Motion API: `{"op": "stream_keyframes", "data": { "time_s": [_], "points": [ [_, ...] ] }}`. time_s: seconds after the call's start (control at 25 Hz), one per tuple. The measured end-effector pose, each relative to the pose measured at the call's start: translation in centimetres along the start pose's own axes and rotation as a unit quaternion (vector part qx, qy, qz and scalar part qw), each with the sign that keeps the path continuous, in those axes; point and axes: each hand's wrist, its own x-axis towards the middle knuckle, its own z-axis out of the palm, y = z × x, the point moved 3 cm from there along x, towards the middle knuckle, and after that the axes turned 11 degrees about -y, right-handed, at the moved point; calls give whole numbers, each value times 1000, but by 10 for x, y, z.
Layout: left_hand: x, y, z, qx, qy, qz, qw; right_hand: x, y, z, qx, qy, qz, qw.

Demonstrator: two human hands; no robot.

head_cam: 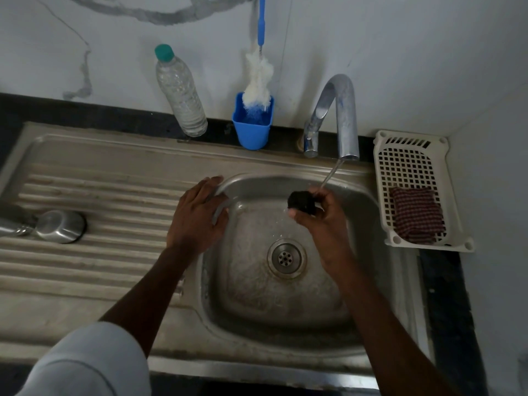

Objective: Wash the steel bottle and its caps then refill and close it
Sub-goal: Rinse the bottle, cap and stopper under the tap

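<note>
My right hand [323, 215] grips a small black cap [301, 202] over the sink basin [257, 304], under a thin stream of water [331, 174] that runs from the tap [341, 115]. My left hand [197, 215] rests flat on the basin's left rim, fingers straight. A steel cap [61, 226] lies on its side on the ribbed draining board [100, 195] at the far left. Beside it, at the frame edge, shows part of the steel bottle [11, 228].
At the back stand a clear plastic water bottle [180, 92] with a green cap and a blue cup [252, 124] that holds a white bottle brush [258, 78]. A white plastic basket [411, 155] with a checked cloth [415, 214] sits right of the sink.
</note>
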Motion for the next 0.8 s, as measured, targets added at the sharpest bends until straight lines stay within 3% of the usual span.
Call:
{"op": "stream_keyframes", "data": {
  "time_s": [0.2, 0.44, 0.6, 0.64, 0.72, 0.8],
  "points": [
    [-1, 1, 1, 4, -11, -9, 1000, 0, 8, -11, 158, 26, 5, 987],
    [0, 0, 1, 6, -14, -6, 1000, -4, -1, -15, -72, 5, -13, 997],
    [1, -1, 2, 4, -16, -1, 1000, 2, -1, -17, 119, -15, -23, 992],
    [1, -1, 2, 4, -16, 0, 1000, 2, -3, -15, 123, -25, -13, 992],
    [1, 0, 0, 1, -14, 1, 1000, 2, -14, -10, -24, -46, -24, 998],
    [1, 2, -1, 0, -9, 1, 1000, 3, -15, -9, -174, -50, -56, 982]
  ]
}}
